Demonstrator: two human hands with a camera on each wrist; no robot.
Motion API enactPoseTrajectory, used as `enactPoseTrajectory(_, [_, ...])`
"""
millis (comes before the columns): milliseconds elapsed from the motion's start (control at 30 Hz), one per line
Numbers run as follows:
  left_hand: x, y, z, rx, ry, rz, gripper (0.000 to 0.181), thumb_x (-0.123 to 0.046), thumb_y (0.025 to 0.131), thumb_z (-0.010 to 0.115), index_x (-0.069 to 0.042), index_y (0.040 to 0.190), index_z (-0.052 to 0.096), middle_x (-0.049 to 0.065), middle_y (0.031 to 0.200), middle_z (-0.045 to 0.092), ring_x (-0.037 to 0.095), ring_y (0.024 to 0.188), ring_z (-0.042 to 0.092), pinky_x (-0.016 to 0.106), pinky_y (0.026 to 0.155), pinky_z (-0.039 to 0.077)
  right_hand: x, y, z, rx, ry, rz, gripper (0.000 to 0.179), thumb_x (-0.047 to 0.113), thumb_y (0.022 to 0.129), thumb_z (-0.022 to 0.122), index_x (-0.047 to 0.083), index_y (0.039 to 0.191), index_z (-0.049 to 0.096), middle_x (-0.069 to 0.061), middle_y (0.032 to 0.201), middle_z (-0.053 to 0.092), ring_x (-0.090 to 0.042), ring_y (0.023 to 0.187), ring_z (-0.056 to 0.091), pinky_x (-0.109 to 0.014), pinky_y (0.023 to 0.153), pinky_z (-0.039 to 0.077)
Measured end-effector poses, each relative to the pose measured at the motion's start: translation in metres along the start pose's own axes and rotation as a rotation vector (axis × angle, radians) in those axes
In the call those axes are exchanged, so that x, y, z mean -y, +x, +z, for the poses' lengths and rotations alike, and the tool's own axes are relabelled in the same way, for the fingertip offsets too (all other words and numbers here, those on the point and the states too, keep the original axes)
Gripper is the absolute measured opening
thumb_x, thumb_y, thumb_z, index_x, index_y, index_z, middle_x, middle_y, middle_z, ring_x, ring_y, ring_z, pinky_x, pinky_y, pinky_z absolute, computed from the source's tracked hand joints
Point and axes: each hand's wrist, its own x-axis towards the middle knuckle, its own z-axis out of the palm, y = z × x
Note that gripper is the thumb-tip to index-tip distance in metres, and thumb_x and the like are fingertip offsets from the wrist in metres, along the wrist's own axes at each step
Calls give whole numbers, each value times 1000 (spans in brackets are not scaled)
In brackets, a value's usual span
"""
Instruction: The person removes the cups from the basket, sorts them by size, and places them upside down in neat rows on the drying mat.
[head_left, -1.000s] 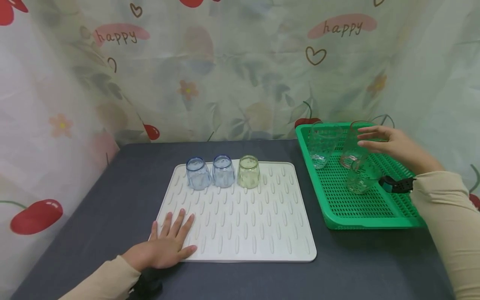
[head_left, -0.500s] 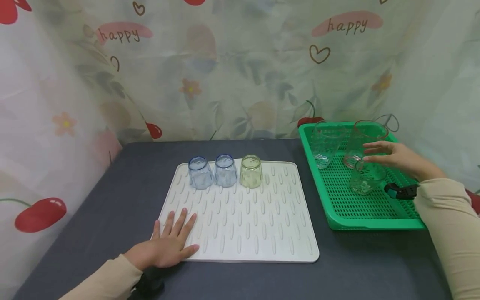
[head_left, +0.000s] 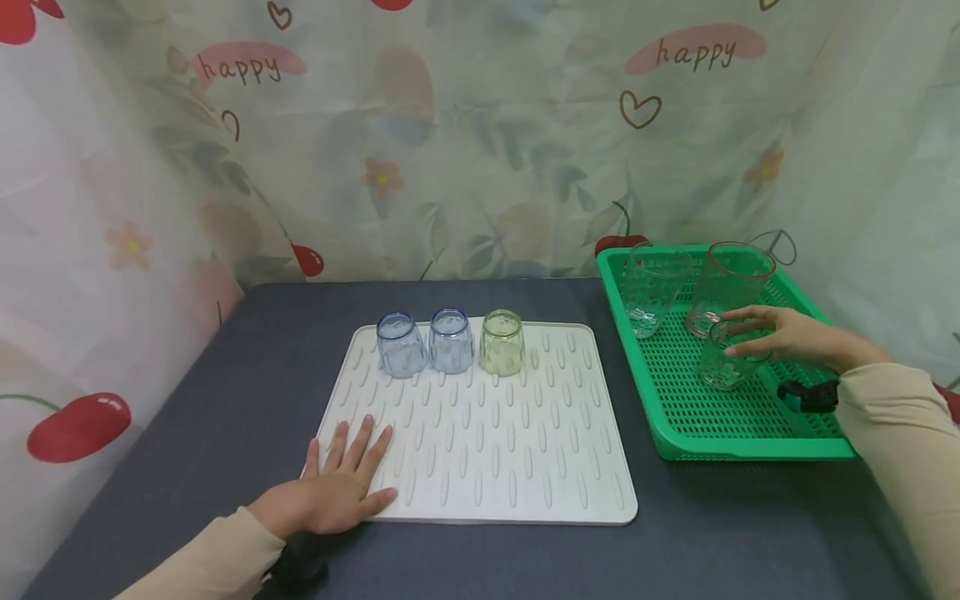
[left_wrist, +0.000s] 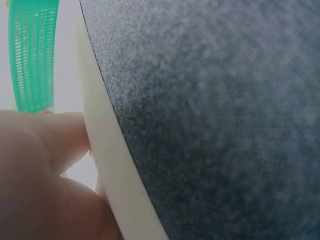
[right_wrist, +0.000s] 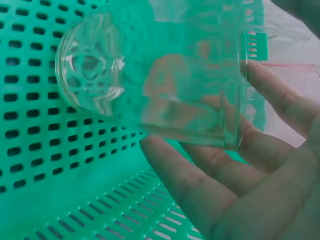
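My left hand (head_left: pixel 330 497) lies flat, fingers spread, on the near left corner of a white ridged draining board (head_left: pixel 525 467). In the left wrist view, a thumb overlaps the board's pale edge (left_wrist: pixel 107 160). My right hand (head_left: pixel 806 337) reaches into a green perforated basket (head_left: pixel 750 448), its thumb and fingers around the rim of a short clear drinking glass (head_left: pixel 720 375). In the right wrist view, the fingers (right_wrist: pixel 190 182) run along the side of the glass (right_wrist: pixel 92 70), whose patterned base points to the basket floor.
Upside down along the board's back edge stand two blue glasses (head_left: pixel 401 350) (head_left: pixel 451 346) and a yellow-green glass (head_left: pixel 501 346). Two tall clear glasses (head_left: pixel 651 292) (head_left: pixel 726 287) stand at the basket's back. A printed curtain (head_left: pixel 480 150) hangs behind the dark table (head_left: pixel 247 375).
My right hand has come down from above the short glass in the basket to around its rim. My left hand stays on the board. The head view has shifted slightly.
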Motion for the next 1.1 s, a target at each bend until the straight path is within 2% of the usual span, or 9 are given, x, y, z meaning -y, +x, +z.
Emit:
enactPoseTrajectory(200, [0, 1, 0, 8, -9, 1, 99, -81, 84, 33, -21, 157, 3, 11, 162, -15, 41, 145, -21, 68, 104, -20, 0, -2, 2, 55, 36, -6, 80, 23, 92, 67, -4, 150, 18, -40, 146, 28, -56, 129, 37, -55, 92, 48])
enactPoseTrajectory(433, [1, -1, -1, 8, -21, 5, 99, -80, 84, 35, -22, 157, 3, 11, 162, -14, 42, 145, -20, 68, 105, -18, 1, -1, 4, 43, -16, -23, 82, 24, 89, 70, -3, 149, 20, -41, 143, 31, -58, 128, 36, -54, 90, 50])
enactPoseTrajectory(567, [-1, -8, -11, 14, -65, 51, 94, -70, 88, 45, -17, 157, 9, 16, 162, -9, 46, 145, -16, 70, 104, -16, 4, -2, 5, 17, -65, -40, 80, 25, 89, 70, -2, 148, 24, -40, 141, 35, -57, 126, 40, -54, 87, 50])
enactPoseTrajectory(667, [-2, -16, -21, 1, -102, 91, 87, -60, 91, 53, -12, 155, 19, 23, 161, -1, 51, 144, -8, 73, 103, -11, 11, -3, 6, -23, -91, -59, 78, 26, 90, 70, -2, 148, 25, -40, 140, 38, -56, 124, 43, -54, 86, 51])
enactPoseTrajectory(767, [-2, -23, -34, -46, -119, 119, 78, -52, 93, 55, -9, 152, 29, 29, 158, 6, 55, 142, -1, 76, 102, -5, 23, -5, 4, -70, -77, -75, 78, 25, 91, 69, -2, 149, 23, -39, 140, 39, -55, 122, 46, -55, 87, 50])
enactPoseTrajectory(867, [-3, -29, -50, -129, -143, 146, 71, -48, 96, 54, -5, 149, 35, 34, 155, 12, 58, 140, 6, 77, 102, 1, 39, -8, 0, -124, -62, -71, 81, 27, 92, 68, -2, 150, 19, -37, 141, 38, -53, 123, 47, -56, 89, 49])
enactPoseTrajectory(933, [-5, -33, -64, -182, -181, 152, 70, -47, 97, 53, -5, 149, 35, 33, 155, 16, 56, 141, 9, 76, 104, 4, 51, -11, -2, -169, -62, -57, 83, 31, 91, 68, -1, 150, 19, -32, 143, 40, -48, 123, 49, -53, 90, 49])
enactPoseTrajectory(1000, [-10, -37, -76, -251, -222, 158, 69, -47, 97, 51, -5, 149, 35, 30, 155, 22, 52, 142, 17, 72, 107, 12, 64, -14, -3, -219, -71, -44, 84, 35, 90, 69, 2, 150, 22, -26, 145, 42, -35, 123, 54, -43, 89, 51])
enactPoseTrajectory(1100, [-20, -45, -91, -353, -291, 162, 66, -46, 99, 49, -7, 150, 35, 24, 154, 29, 45, 141, 26, 65, 107, 26, 84, -20, -1, -279, -56, -53, 82, 38, 88, 71, 8, 150, 26, -16, 146, 45, -5, 113, 57, -24, 84, 49])
